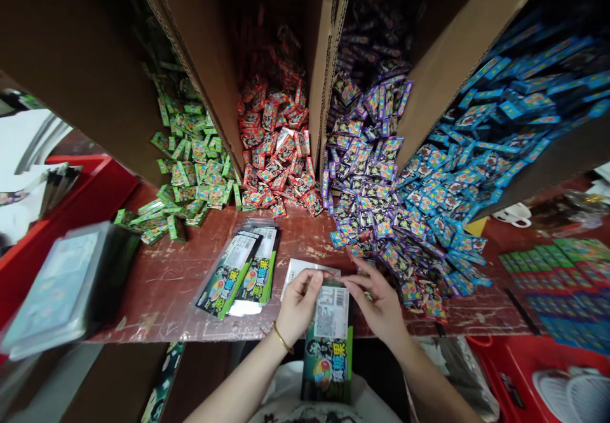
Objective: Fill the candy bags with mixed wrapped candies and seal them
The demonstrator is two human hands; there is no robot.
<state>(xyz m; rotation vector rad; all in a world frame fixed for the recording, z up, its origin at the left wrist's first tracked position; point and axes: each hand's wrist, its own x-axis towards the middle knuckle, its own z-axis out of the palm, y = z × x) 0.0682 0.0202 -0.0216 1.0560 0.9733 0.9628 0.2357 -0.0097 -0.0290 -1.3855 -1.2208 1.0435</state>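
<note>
A green and black printed package (328,353) with a white barcode label hangs over the table's front edge, its top end between my two hands. My left hand (302,296), with a gold bangle on the wrist, pinches the package's top left corner, thumb against the fingers. At the top right corner my right hand (374,296) pinches the edge with thumb and index finger, its other fingers spread. Partly under my left hand lies a white sheet (298,269). Several similar packages (233,270) lie overlapping on the table to the left.
Cardboard boxes spill small green packets (193,156), red packets (269,156), purple packets (372,169) and blue packets (457,175) onto the red table (157,283). Clear sleeves (61,283) are stacked left; multicoloured packets (567,283) stand in rows right. Red bins flank both sides.
</note>
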